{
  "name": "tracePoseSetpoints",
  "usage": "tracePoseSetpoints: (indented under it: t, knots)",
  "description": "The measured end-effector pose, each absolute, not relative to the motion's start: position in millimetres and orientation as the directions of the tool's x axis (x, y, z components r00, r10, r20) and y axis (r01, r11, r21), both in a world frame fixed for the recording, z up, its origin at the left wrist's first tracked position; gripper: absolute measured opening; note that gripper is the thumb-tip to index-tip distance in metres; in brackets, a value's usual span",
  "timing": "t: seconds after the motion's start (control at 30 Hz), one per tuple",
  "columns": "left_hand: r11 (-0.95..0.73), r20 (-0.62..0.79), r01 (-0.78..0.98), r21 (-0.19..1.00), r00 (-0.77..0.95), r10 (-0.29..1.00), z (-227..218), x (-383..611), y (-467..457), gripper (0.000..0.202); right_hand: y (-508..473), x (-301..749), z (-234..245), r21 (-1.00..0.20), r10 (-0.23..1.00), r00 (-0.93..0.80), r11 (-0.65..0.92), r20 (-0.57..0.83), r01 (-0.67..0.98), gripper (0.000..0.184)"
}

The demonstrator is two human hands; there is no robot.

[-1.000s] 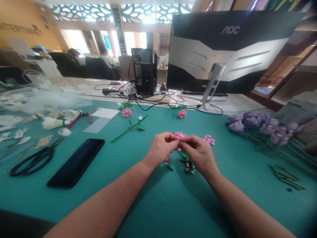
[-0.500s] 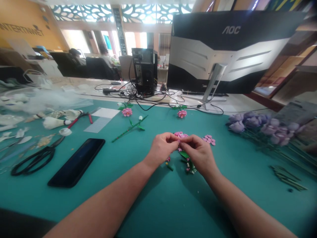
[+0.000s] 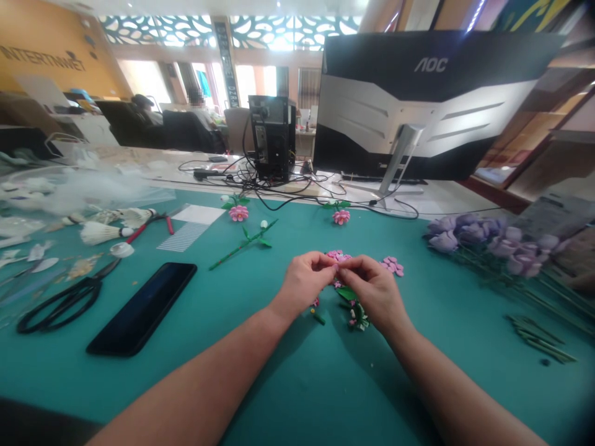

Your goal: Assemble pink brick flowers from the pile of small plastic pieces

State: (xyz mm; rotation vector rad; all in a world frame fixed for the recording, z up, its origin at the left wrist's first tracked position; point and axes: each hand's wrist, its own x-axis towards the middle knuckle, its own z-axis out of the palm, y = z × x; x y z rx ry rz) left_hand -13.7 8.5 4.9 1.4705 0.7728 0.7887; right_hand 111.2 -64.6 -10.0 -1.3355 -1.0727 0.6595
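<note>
Petals of a pink flower [image 3: 339,254] stood just past my fingertips [image 3: 331,262], at the far side of my two hands. My left hand [image 3: 304,284] and my right hand [image 3: 372,291] were drawn together above the teal cutting mat [image 3: 279,384], both closed in a narrow pinch with the fingertips meeting. My fingers hid whatever lay between them, so I could not tell exactly what they held. The pink flower sat right against them, in the middle of the mat.

Under my hands lay a green leaf [image 3: 346,293] beside a small cluster of flower parts [image 3: 357,317], and a short green stem piece [image 3: 318,318] lay just below my left hand. Loose pink petals [image 3: 393,266] lay just beside my right hand.

Farther up the mat were two pink flowers [image 3: 238,213] [image 3: 341,217] and a green stem with a white bud [image 3: 242,243]. To my left lay a black phone [image 3: 142,308], black-handled scissors [image 3: 62,316], red-handled pliers [image 3: 149,227] and shuttlecocks [image 3: 105,232]. To my right were purple flowers [image 3: 488,243] and a bundle of green stems [image 3: 539,337].
</note>
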Motion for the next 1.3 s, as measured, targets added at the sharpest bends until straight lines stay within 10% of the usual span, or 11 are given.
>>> tracePoseSetpoints:
  t: [0.3,0.67,1.3]
  knots:
    - [0.119,-0.027,-0.113,0.986,0.604,0.796,5.2,-16.0,11.0,0.020,-67.1,110.6,-5.3,-0.963,0.876,0.414,0.176,0.248,0.203,0.022]
    - [0.055,0.073,-0.157,0.986,0.708,0.703,16.2,-23.0,11.9,0.024,-80.5,109.8,10.5,-0.687,0.753,0.297,0.269,0.587,0.675,0.010]
    - [-0.079,0.148,-0.136,0.988,0.641,0.753,9.8,-19.3,11.7,0.020,-75.8,114.6,1.6,-0.790,0.792,0.332,0.284,0.513,0.544,0.014]
